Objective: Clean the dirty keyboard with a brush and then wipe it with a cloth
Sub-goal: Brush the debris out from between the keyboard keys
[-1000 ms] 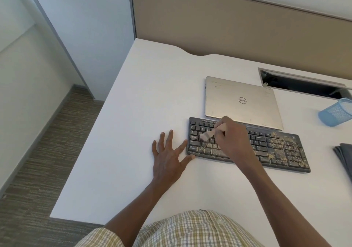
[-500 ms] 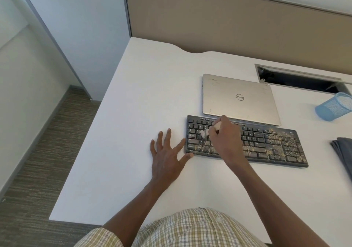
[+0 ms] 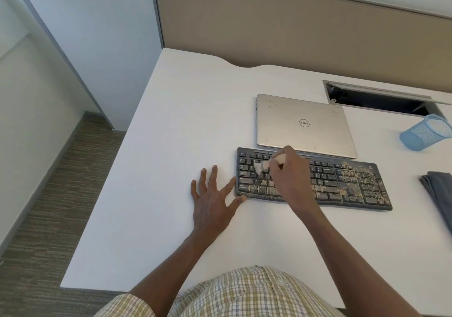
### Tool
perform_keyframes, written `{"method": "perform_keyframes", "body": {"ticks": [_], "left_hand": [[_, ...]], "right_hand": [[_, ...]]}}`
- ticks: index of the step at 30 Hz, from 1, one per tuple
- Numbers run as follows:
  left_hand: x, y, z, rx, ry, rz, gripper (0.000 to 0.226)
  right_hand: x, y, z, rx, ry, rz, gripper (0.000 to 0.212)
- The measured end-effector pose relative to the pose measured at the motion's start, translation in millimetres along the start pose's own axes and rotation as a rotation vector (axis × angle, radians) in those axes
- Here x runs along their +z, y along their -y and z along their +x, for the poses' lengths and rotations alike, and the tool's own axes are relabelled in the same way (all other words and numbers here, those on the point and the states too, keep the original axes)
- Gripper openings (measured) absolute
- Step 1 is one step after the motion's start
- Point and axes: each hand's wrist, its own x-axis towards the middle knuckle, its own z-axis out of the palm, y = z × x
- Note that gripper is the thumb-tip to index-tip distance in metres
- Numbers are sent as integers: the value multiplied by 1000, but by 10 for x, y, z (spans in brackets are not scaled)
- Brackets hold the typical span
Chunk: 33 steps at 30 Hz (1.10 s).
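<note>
A black keyboard [image 3: 352,184] speckled with yellowish crumbs lies on the white desk [image 3: 171,145]. My right hand [image 3: 291,179] grips a small brush [image 3: 265,165] with a pale handle, its white bristles down on the keys in the keyboard's left part. My left hand [image 3: 212,199] lies flat on the desk with fingers spread, index finger and thumb against the keyboard's left end. A folded grey cloth [image 3: 440,194] lies at the right edge of the view.
A closed silver laptop [image 3: 303,125] sits just behind the keyboard. A blue mesh pen cup [image 3: 425,133] lies tipped on its side at the far right, in front of an open cable slot [image 3: 381,99]. A beige partition backs the desk.
The brush has moved up and a little left across the left keys, from the lower rows toward the upper rows. My left hand has stayed put.
</note>
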Motion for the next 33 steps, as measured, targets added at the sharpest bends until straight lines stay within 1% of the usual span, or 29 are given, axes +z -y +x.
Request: {"method": "perform_keyframes", "body": {"ticks": [3,5,8,10,12,14,15,18,20,24,29,33], "left_hand": [[-8,-6,3,-4,9,-8,62],[-11,-7,6,-5,11,-5,62],[-7,-6,8,-2,5,-4,63],[-11,-3,6,-5,13,-1,64],[-17,-4,11,-7,21,-4,64],[-16,-7,11,-8,23,-5,63],[-14,-7,10,-5,17,-4,63],[-7,-2,8,2,-3,-13,62],[-10,0,4,-1,4,-15,63],[-9,-4,5,-6,13,-6,63],[4,7,6,0,-2,-8,63],[-9,-3,5,-6,6,-14,63]], "right_hand": [[1,-6,-43,12,63,-39,4],[-41,-29,-39,3,82,-11,4],[-88,-40,-36,-131,104,0,9],[-97,-66,-60,-222,150,-49,12],[-130,-132,-74,-254,162,-118,14],[-188,-174,-74,-239,156,-199,15],[-211,-185,-63,-210,140,-196,14],[-209,-149,-26,-99,17,-58,6],[-137,-124,-28,-62,-50,-22,3],[-67,-127,-44,-9,32,-49,5],[-77,-77,-9,-33,-43,-36,3],[-101,-65,9,21,37,-39,3]]}}
